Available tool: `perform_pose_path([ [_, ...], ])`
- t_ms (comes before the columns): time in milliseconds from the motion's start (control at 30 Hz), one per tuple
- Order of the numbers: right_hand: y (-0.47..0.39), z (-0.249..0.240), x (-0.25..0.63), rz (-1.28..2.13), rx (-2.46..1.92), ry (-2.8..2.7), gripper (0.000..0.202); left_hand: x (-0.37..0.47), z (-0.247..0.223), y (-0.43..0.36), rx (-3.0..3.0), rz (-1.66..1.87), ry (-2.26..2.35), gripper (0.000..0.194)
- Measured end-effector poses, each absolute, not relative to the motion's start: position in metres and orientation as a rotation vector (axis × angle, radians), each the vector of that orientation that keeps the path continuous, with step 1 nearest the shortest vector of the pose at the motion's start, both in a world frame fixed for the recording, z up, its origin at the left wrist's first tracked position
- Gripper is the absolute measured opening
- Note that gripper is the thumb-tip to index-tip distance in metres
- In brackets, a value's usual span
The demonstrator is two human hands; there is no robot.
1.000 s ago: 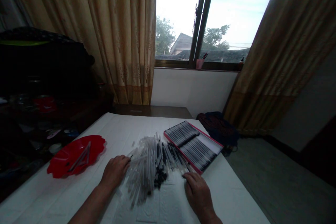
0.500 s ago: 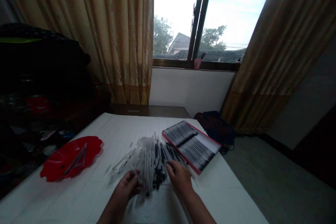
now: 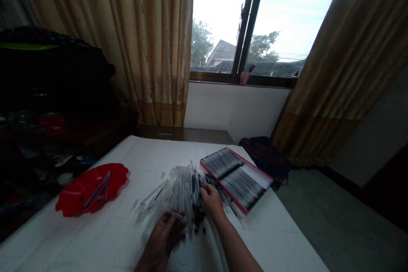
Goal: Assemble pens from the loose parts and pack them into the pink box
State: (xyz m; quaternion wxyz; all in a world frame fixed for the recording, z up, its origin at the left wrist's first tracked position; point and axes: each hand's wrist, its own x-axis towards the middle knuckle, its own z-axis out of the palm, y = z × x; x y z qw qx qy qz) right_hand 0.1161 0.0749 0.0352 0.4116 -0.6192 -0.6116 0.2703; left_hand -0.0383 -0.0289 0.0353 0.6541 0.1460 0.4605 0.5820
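My left hand (image 3: 166, 233) is closed round a clear plastic tube (image 3: 174, 213), which looks like a pen barrel and points up to the left. Before it spreads a pile of clear tubes (image 3: 178, 187), with dark thin pieces mixed in on the right side. My right hand (image 3: 212, 199) reaches over that right side, its fingers pinched together at the dark pieces; what they grip is too small to make out. Small black pieces, perhaps caps (image 3: 198, 217), lie between the two hands. Close beyond my right hand, a flat red-edged box (image 3: 257, 175) holds rows of pens with dark ends.
On the left of the white table (image 3: 267, 238) sits a red scalloped plate (image 3: 72, 195) with a few clear tubes in it. A dark bag (image 3: 54, 76) rests at the far left. Dark cloth (image 3: 266, 155) lies past the table's right corner, and a pink cup (image 3: 245, 77) stands on the windowsill.
My left hand has shifted right, and its tube now lies flatter, over the pile's near edge. My right hand has moved slightly up and left, deeper over the dark pieces. The view has shifted slightly.
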Motion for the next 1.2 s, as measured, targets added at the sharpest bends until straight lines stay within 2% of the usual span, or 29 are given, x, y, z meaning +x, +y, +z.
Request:
perform_pose_path([
  [133, 0.058, 0.053, 0.133, 0.699, -1.365, -1.504, 0.033, -0.031, 0.048, -0.023, 0.268, 1.296, 1.003, 0.017],
  [233, 0.029, 0.070, 0.149, 0.635, -1.216, -1.665, 0.023, -0.020, 0.056, -0.017, 0.261, 1.281, 0.975, 0.012],
  [367, -0.004, 0.080, 0.162, 0.488, -1.196, -1.977, 0.017, -0.001, 0.054, -0.014, 0.285, 1.290, 0.931, 0.019],
  [733, -0.017, 0.087, 0.162, 0.298, -1.513, -2.210, 0.018, 0.016, 0.039, -0.025, 0.416, 1.259, 0.940, 0.037],
  [867, -0.021, 0.096, 0.155, 0.275, -1.564, -2.259, 0.029, 0.027, 0.030, -0.029, 0.336, 1.314, 0.927, 0.038],
  [1033, -0.024, 0.125, 0.145, 0.290, -1.373, -2.432, 0.047, 0.037, 0.029, -0.036, 0.178, 1.299, 0.688, 0.019],
  [1100, -0.021, 0.145, 0.151, 0.266, -1.187, -2.420, 0.044, 0.036, 0.034, -0.039, 0.040, 1.293, 0.735, 0.007],
  [1200, -0.011, 0.160, 0.171, 0.233, -1.155, -2.128, 0.028, 0.031, 0.044, -0.040, -0.128, 1.279, 0.879, 0.011],
])
